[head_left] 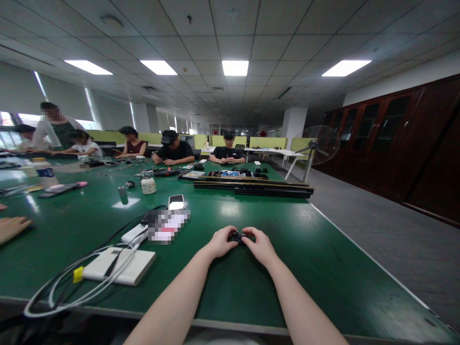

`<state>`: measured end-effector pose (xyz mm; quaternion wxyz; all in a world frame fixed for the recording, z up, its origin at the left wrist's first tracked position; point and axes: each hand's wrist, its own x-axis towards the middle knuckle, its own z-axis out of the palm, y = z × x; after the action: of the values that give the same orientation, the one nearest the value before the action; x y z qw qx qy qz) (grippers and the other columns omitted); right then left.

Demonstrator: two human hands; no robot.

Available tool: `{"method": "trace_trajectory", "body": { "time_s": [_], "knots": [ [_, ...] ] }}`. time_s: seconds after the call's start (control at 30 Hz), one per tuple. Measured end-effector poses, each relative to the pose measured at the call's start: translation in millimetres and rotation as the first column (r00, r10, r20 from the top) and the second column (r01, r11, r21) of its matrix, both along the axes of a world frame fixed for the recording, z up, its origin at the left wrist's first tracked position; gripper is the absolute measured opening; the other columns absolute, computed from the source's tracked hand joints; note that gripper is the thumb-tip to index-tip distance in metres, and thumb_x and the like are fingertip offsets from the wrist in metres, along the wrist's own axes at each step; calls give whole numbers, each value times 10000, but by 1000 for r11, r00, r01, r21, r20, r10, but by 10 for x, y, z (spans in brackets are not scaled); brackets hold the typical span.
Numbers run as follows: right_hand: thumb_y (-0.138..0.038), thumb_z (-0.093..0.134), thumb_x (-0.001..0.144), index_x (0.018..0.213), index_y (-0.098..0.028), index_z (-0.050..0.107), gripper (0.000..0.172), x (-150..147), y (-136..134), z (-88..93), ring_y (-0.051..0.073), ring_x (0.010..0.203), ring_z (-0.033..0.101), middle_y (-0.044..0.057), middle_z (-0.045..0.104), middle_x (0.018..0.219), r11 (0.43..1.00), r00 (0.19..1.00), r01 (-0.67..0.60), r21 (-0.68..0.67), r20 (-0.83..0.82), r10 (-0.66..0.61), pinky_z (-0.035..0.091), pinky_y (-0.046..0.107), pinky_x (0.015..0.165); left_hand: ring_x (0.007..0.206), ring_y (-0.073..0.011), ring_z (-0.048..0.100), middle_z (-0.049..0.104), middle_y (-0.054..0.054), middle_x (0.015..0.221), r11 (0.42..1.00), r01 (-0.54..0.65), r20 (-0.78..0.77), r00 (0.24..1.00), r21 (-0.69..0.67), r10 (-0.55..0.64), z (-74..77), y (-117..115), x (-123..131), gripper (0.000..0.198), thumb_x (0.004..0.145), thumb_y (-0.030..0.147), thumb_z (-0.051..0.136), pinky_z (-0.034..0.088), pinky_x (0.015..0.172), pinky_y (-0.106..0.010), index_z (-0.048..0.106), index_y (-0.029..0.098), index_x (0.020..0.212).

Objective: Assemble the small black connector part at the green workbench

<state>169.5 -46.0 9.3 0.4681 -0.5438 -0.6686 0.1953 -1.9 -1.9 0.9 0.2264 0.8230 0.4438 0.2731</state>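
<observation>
Between my two hands, low over the green table [237, 287], is a small black object [237, 236] whose details are too small to make out. My left hand [222, 242] grips its left side with thumb and fingers. The right side is pinched by my right hand [259, 243]. Both hands are closed on it, and parts of it are hidden behind the fingertips.
Left of my arms lie a white box [138, 268], looped cables, a phone [176, 202] and a blurred sheet. Long black bars [273, 190] span the table ahead. A co-worker's hand [12, 229] rests at the far left; a jar [148, 185] stands back left.
</observation>
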Motion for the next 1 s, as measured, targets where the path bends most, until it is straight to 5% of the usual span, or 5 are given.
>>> {"method": "trace_trajectory", "body": {
  "time_s": [0.47,1.0],
  "knots": [
    [-240,609,711,895,-242,670,194,-15,53,-83,201,923,553,46,624,952,994,940,68,-87,338,-35,423,335,848,959,-205,596,651,-39,1015,1000,19,53,998,-13,-18,-2,2,7,332,702,189,614,468,858,-308,560,197,1030],
    [-228,564,708,1017,-204,616,314,64,57,-65,189,979,592,50,657,1033,988,996,33,-151,92,-19,431,332,908,950,-214,594,640,-45,1031,1000,1,14,1000,3,-1,-52,41,4,380,698,226,628,470,857,-326,558,209,1070]
  ]
}}
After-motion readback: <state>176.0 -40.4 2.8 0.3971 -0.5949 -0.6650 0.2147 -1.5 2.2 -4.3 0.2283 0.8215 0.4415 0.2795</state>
